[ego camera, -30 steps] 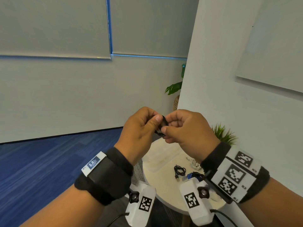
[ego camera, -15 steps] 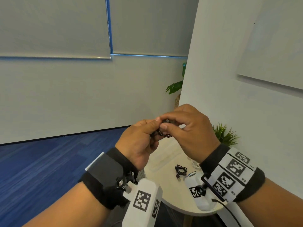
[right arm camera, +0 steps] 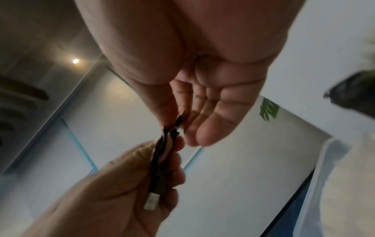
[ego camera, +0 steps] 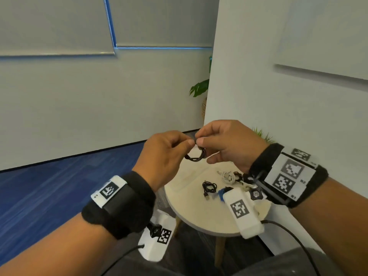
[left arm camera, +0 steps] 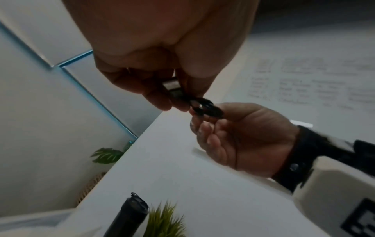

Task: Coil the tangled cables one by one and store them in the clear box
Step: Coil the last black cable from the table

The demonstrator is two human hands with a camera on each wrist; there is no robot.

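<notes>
Both hands hold one small black coiled cable [ego camera: 196,156] in the air above a round table [ego camera: 207,222]. My left hand [ego camera: 165,154] pinches the coil between thumb and fingers, and the cable's silver plug [right arm camera: 151,202] lies in its curled fingers. My right hand [ego camera: 229,144] pinches the cable's other end at the top of the coil [left arm camera: 205,107]. On the table lie a second black coiled cable [ego camera: 209,187] and a white and dark cable bundle [ego camera: 231,176]. A clear box [ego camera: 185,178] stands faintly visible at the table's back left.
The small round table stands against a white wall [ego camera: 258,76], with a spiky green plant [ego camera: 262,134] behind my right hand. A dark bottle [left arm camera: 127,216] shows in the left wrist view. Blue carpet [ego camera: 49,186] covers the floor to the left. A leafy plant [ego camera: 199,88] stands at the wall corner.
My right hand has rolled so its fingers pinch the coil from above, and the coil now hangs lower between the hands. The view has tilted down, showing more of the table.
</notes>
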